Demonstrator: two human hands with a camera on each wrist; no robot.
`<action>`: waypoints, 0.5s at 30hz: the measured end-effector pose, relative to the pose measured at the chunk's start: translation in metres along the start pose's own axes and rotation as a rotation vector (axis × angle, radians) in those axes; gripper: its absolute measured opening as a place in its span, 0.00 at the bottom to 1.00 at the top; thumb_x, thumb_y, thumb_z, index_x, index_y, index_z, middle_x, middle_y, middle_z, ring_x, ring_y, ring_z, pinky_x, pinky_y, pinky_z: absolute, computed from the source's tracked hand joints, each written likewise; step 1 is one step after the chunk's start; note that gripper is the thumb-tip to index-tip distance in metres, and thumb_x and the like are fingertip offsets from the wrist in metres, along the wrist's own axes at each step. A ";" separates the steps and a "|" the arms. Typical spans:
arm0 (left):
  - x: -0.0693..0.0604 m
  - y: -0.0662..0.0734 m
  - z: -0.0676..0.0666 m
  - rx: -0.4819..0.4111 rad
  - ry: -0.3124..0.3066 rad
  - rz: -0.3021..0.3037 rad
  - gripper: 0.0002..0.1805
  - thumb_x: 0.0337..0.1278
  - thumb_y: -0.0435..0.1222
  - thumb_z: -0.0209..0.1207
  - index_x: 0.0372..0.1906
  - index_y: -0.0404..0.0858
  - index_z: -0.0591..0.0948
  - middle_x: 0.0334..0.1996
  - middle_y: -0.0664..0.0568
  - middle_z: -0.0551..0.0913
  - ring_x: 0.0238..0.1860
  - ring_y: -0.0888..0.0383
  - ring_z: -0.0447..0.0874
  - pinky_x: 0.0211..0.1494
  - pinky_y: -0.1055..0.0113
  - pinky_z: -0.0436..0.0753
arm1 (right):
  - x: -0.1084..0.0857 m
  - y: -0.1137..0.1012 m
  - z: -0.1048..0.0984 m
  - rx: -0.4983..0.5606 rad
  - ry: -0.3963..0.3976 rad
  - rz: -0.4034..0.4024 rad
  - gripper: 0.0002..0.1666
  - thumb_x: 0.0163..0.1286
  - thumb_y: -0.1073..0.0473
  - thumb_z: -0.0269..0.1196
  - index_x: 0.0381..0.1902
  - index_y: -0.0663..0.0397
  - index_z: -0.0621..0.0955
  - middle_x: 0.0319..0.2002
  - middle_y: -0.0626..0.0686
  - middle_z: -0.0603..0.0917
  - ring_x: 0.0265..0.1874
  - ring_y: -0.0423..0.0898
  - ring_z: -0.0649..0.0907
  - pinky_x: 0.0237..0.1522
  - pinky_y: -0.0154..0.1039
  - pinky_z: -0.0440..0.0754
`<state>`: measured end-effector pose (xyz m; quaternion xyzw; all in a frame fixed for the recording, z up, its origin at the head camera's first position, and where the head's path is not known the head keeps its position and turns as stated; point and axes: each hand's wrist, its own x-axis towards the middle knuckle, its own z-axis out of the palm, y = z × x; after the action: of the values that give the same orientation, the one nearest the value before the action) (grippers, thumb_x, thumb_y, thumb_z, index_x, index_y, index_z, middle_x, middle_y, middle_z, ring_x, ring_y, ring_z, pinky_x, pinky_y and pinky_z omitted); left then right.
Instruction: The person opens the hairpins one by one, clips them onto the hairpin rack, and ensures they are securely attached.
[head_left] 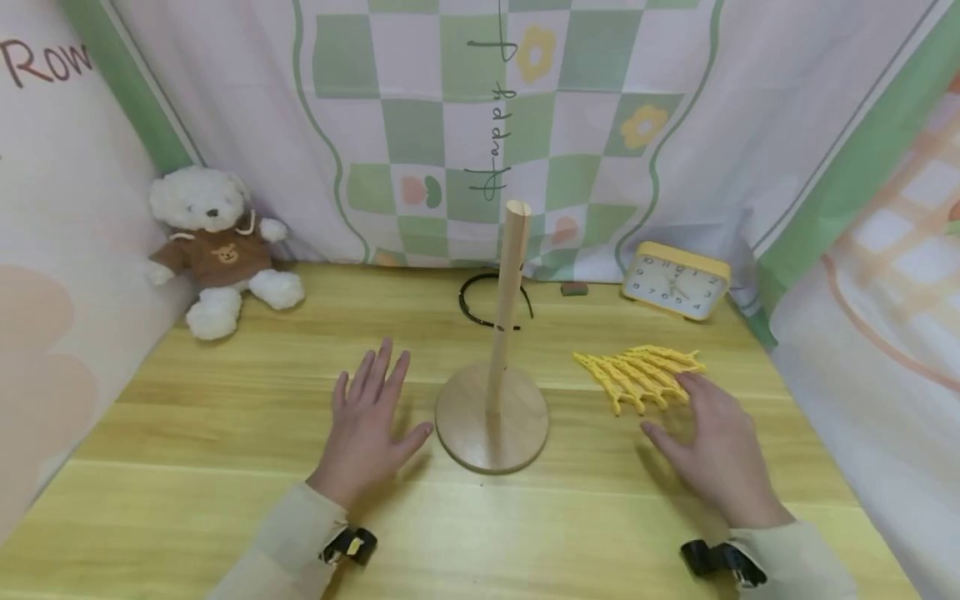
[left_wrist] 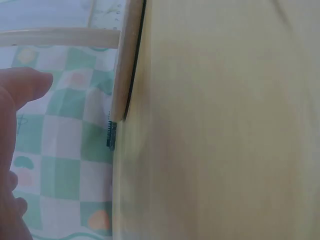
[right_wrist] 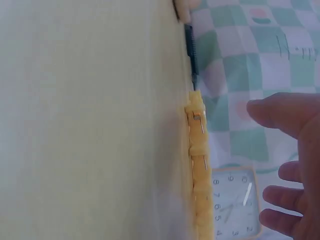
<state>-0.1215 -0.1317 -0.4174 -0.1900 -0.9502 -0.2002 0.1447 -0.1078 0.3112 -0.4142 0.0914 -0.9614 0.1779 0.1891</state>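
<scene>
Head view: right hand near yellow clips, curtain reading "Happy"

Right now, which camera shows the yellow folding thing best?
The head view: it shows the yellow folding thing spread on the table, seen from above, slightly covered by the right hand. The right wrist view shows it edge-on, running out of the picture at the bottom. The left wrist view doesn't show it.

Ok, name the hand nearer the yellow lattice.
Right: the right hand is by the right end of the yellow lattice; the left hand is left, beyond the wooden stand.
</scene>
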 end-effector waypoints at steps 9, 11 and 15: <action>0.005 0.005 0.017 -0.123 -0.061 0.020 0.54 0.57 0.53 0.67 0.80 0.37 0.52 0.81 0.42 0.43 0.78 0.38 0.46 0.75 0.35 0.51 | 0.003 0.018 0.003 0.176 -0.071 0.186 0.45 0.69 0.46 0.67 0.70 0.71 0.65 0.65 0.76 0.68 0.59 0.75 0.68 0.56 0.76 0.64; 0.006 0.007 0.021 -0.148 -0.080 0.023 0.55 0.56 0.53 0.68 0.80 0.37 0.53 0.81 0.43 0.43 0.78 0.37 0.47 0.76 0.36 0.51 | 0.004 0.022 0.005 0.191 -0.079 0.206 0.44 0.70 0.47 0.67 0.70 0.72 0.65 0.64 0.75 0.69 0.58 0.74 0.69 0.53 0.75 0.66; 0.009 0.013 0.027 -0.183 -0.111 0.028 0.55 0.56 0.54 0.68 0.80 0.38 0.53 0.81 0.43 0.45 0.78 0.38 0.49 0.76 0.37 0.51 | 0.011 0.028 0.009 0.207 -0.092 0.250 0.42 0.71 0.48 0.66 0.69 0.73 0.65 0.63 0.75 0.69 0.56 0.72 0.71 0.51 0.72 0.70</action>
<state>-0.1295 -0.1061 -0.4341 -0.2264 -0.9317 -0.2734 0.0764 -0.1275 0.3323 -0.4260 -0.0019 -0.9495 0.2935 0.1107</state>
